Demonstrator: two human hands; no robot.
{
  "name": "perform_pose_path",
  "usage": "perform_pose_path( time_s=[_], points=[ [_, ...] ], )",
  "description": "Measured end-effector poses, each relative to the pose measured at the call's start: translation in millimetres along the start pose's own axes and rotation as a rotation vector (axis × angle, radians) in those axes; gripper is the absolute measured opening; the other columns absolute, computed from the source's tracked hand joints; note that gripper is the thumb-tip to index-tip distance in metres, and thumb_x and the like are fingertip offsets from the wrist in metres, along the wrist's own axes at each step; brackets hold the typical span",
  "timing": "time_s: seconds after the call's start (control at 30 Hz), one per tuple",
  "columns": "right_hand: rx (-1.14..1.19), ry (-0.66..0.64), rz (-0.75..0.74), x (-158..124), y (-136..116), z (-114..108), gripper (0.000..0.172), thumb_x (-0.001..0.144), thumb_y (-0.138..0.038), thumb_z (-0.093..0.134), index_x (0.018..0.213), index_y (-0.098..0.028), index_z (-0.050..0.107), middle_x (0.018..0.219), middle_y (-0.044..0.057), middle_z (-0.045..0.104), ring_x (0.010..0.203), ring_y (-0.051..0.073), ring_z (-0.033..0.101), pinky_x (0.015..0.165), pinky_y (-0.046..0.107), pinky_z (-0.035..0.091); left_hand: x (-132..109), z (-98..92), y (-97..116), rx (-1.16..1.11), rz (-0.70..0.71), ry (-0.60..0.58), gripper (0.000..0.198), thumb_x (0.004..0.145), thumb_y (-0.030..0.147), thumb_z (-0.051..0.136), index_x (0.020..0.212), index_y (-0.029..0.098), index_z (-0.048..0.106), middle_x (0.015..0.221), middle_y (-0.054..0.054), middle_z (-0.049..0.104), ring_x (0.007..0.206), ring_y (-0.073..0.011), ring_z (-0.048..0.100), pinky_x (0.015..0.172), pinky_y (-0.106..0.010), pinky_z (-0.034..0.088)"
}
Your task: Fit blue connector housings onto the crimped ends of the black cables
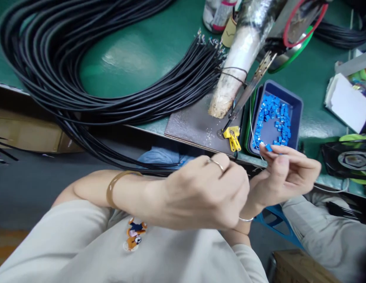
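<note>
My left hand [205,192], wearing a ring and an amber bangle, is closed into a fist with its back toward me. Its fingertips are turned away, so whatever they may grip is hidden. To its right, my right hand [285,177] is palm up with its fingers curled. A small blue plastic connector [268,148] sits at its fingertips, by the near rim of a dark blue tray [298,110]. Many blue connectors [271,108] of the same kind lie in that tray. Just beyond my left fist is a yellow clip [232,137] on a brown board [189,125].
A thick bundle of black cables [118,104] curves over the green table [126,59], stripped ends near a foil-wrapped tube [230,78]. A metal bar [254,84] slants beside the tube. A small fan [351,160] stands at right. Another person's leg [315,228] is at lower right.
</note>
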State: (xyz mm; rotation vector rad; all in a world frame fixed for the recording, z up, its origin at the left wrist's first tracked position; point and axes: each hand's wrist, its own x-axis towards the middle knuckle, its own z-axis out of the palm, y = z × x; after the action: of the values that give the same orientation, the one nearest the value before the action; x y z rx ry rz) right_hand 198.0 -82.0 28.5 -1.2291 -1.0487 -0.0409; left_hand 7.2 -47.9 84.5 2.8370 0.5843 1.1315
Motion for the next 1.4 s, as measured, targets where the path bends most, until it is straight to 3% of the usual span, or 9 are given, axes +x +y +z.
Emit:
perform_pose_path(
  time_s=[0.1, 0.2, 0.27, 0.33, 0.43, 0.53, 0.87, 1.23, 1.4],
  points=[
    [0.009, 0.084, -0.076, 6.8, 1.5, -1.1, 0.007, 0.086, -0.025, 0.068, 0.085, -0.023, 0.062, 0.078, -0.001, 0.066, 0.062, 0.014, 0.064, 0.054, 0.031, 0.062, 3.2, 5.6, -7.5, -0.455, 0.125, -0.386, 0.021, 0.078, 0.0, 0.063, 0.065, 0.015, 0.067, 0.062, -0.005, 0.067, 0.053, -0.0154, 0.058, 0.043, -0.029, 0.037],
    [0.031, 0.174, -0.23, 12.4, 1.5, 1.8, 0.01, 0.086, -0.033, 0.071, 0.087, -0.024, 0.066, 0.071, -0.003, 0.062, 0.053, 0.011, 0.056, 0.048, 0.027, 0.058, -15.2, 37.9, -20.8, -1.551, 0.198, -0.756, 0.022, 0.089, 0.016, 0.063, 0.068, 0.019, 0.066, 0.058, -0.001, 0.066, 0.05, -0.0107, 0.059, 0.047, -0.022, 0.043],
    [0.038, 0.237, -0.323, 12.9, -0.3, 5.3, 0.012, 0.084, -0.036, 0.074, 0.088, -0.025, 0.069, 0.068, -0.004, 0.059, 0.051, 0.011, 0.056, 0.047, 0.028, 0.057, -36.2, 55.2, -28.3, -2.013, -0.254, -0.81, 0.029, 0.097, 0.038, 0.055, 0.079, 0.018, 0.066, 0.055, -0.001, 0.061, 0.039, -0.0078, 0.045, 0.038, -0.022, 0.031],
    [-0.015, 0.258, -0.366, 9.4, -4.0, 8.9, 0.009, 0.085, -0.032, 0.074, 0.092, -0.028, 0.07, 0.07, -0.004, 0.06, 0.057, 0.013, 0.061, 0.051, 0.031, 0.059, -56.6, 60.2, -33.9, -2.151, -0.786, -0.45, 0.034, 0.089, 0.05, 0.066, 0.085, 0.017, 0.063, 0.052, 0.002, 0.058, 0.032, -0.002, 0.022, 0.033, -0.019, 0.013],
    [-0.152, 0.174, -0.381, -1.8, -11.7, 12.5, 0.005, 0.087, -0.028, 0.072, 0.091, -0.026, 0.07, 0.073, -0.003, 0.066, 0.065, 0.016, 0.068, 0.056, 0.033, 0.059, -72.7, 51.2, -40.2, -1.936, -1.192, 0.066, 0.033, 0.083, 0.041, 0.074, 0.101, 0.018, 0.059, 0.052, 0.005, 0.06, 0.031, -0.0003, 0.019, 0.033, -0.016, 0.01],
    [-0.248, -0.035, -0.274, -14.6, -18.6, 14.6, 0.003, 0.085, -0.022, 0.072, 0.086, -0.021, 0.069, 0.083, -0.001, 0.073, 0.072, 0.018, 0.072, 0.063, 0.035, 0.059, -69.1, 43.9, -43.1, -1.706, -1.257, 0.213, 0.033, 0.083, 0.035, 0.074, 0.105, 0.017, 0.058, 0.055, 0.003, 0.063, 0.032, -0.0007, 0.026, 0.035, -0.015, 0.013],
    [-0.097, -0.456, 0.172, -26.6, -12.9, 25.7, 0.006, 0.089, -0.02, 0.069, 0.09, -0.023, 0.073, 0.096, 0.002, 0.073, 0.089, 0.015, 0.071, 0.07, 0.029, 0.062, -31.1, 60.5, -33.0, -1.39, -1.037, 0.208, 0.015, 0.077, 0.024, 0.076, 0.078, 0.013, 0.067, 0.057, 0.004, 0.055, 0.049, -0.0037, 0.047, 0.046, -0.015, 0.038],
    [0.055, -0.503, 0.33, -24.7, 2.0, 16.4, 0.004, 0.087, -0.021, 0.071, 0.09, -0.023, 0.074, 0.098, 0.002, 0.072, 0.089, 0.013, 0.071, 0.071, 0.025, 0.064, -30.6, 73.1, -24.0, -1.125, -0.899, 0.113, 0.012, 0.083, 0.022, 0.069, 0.085, 0.01, 0.072, 0.076, -0.003, 0.07, 0.068, -0.0087, 0.061, 0.065, -0.018, 0.05],
    [0.055, -0.54, 0.326, -22.5, 5.6, 12.7, 0.004, 0.087, -0.021, 0.07, 0.088, -0.023, 0.073, 0.098, 0.002, 0.073, 0.09, 0.013, 0.071, 0.073, 0.026, 0.063, -35.3, 74.5, -27.8, -0.898, -0.69, 0.139, 0.01, 0.087, 0.021, 0.07, 0.087, 0.012, 0.075, 0.083, -0.006, 0.076, 0.072, -0.0108, 0.067, 0.067, -0.019, 0.052]
  ],
)
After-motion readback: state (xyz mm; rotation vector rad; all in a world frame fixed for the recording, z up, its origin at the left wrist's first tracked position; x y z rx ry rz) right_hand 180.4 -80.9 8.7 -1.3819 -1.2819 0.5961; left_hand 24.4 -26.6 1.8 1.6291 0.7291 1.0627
